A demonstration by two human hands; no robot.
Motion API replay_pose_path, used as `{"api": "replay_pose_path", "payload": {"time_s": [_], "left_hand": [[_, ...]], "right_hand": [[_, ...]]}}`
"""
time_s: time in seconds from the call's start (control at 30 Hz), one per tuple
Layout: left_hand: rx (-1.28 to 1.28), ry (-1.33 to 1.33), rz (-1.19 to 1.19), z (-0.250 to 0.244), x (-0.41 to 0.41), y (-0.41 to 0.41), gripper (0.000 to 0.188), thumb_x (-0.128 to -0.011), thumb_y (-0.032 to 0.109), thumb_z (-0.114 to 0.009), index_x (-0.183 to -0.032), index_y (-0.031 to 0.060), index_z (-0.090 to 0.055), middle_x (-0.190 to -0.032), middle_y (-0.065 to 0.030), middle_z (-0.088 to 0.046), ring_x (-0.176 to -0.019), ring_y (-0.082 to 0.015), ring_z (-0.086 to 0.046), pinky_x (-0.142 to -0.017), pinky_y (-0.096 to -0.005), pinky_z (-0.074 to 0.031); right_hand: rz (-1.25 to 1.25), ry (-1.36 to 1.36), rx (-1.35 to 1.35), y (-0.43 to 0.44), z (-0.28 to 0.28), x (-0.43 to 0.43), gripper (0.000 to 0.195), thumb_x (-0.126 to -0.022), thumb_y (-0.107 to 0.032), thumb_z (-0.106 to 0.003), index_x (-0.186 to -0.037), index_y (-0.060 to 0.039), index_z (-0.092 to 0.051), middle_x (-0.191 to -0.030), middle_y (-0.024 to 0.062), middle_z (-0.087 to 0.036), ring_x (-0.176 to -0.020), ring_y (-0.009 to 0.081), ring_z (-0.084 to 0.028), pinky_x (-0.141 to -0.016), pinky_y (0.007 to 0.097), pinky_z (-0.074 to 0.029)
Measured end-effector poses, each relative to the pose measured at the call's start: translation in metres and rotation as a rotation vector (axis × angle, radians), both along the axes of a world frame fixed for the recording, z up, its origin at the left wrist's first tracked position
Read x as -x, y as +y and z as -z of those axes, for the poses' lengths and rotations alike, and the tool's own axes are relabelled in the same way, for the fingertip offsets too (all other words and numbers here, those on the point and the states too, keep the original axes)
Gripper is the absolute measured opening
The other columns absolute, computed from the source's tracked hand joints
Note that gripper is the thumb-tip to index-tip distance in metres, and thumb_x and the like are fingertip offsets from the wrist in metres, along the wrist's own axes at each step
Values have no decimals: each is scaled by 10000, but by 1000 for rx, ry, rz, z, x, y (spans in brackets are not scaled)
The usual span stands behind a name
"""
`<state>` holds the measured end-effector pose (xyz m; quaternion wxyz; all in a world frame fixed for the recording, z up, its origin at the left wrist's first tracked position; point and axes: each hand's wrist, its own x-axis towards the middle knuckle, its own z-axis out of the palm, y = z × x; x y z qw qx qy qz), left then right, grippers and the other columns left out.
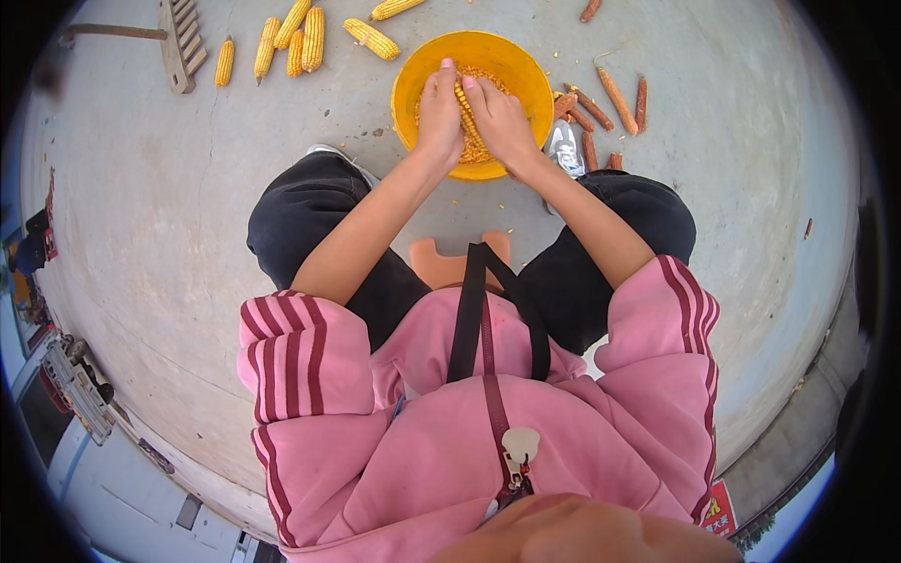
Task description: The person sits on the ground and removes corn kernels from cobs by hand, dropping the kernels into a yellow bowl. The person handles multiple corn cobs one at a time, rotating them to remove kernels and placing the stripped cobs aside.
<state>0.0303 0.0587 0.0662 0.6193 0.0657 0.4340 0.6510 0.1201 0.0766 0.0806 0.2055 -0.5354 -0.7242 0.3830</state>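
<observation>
Both my hands grip one ear of corn [467, 118] above a yellow plastic basin [471, 43]. My left hand [440, 112] wraps its left side, thumb pointing away from me. On the other side my right hand [498, 123] presses against the kernels with its thumb near the far end. Between the hands a strip of yellow kernels shows; the rest of the ear is covered by fingers. Loose corn kernels [473, 156] lie in the basin below, partly hidden by the hands.
Several unshelled corn ears [313, 41] lie on the concrete floor [162, 176] beyond the basin to the left, near a wooden rake-like tool [176, 49]. Bare corncobs [616, 100] are scattered right of the basin, beside my shoe [565, 149]. An orange plastic stool [440, 264] shows between my legs.
</observation>
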Motion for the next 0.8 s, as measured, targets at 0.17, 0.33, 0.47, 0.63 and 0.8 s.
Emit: {"api": "replay_pose_path", "payload": {"time_s": [0.17, 0.33, 0.47, 0.63, 0.8], "left_hand": [[-13, 14, 4, 14, 2, 1, 250, -946, 295, -390, -921, 67, -490, -851, -20, -496, -819, -104, -460, -763, -272, -388], [-6, 63, -19, 6, -1, 0, 244, -946, 287, -393, -933, 65, -494, -874, -24, -504, -814, -102, -469, -758, -274, -392], [-21, 42, -29, 14, 0, 3, 250, -946, 284, -394, -949, 58, -500, -893, -23, -506, -830, -104, -474, -772, -267, -391], [-75, 13, 79, 19, 0, 1, 350, -926, 357, -429, -1090, 49, -405, -1000, -47, -474, -924, -124, -448, -813, -267, -371], [51, 3, 360, 1, -11, -20, 528, -909, 419, -437, -1281, 142, -183, -1162, -86, -396, -1032, -200, -454, -702, -424, -469]], "right_hand": [[-4, 15, -16, 1, -1, 2, 513, -924, -407, -303, -924, 35, -563, -798, 286, -578, -771, 447, -554, -691, 489, -422], [55, 79, 60, 1, -1, 5, 480, -923, -382, -314, -954, 22, -571, -841, 273, -581, -828, 429, -550, -717, 469, -420], [64, 121, 15, 4, 8, 6, 453, -917, -368, -344, -941, 23, -570, -826, 255, -586, -809, 413, -558, -704, 450, -420], [191, 255, 29, 21, 29, 6, 446, -914, -348, -353, -862, 40, -568, -743, 244, -574, -712, 386, -554, -661, 420, -415], [361, 395, 60, 38, 22, 8, 449, -912, -343, -375, -821, 47, -577, -694, 213, -583, -664, 349, -567, -627, 392, -421]]}}
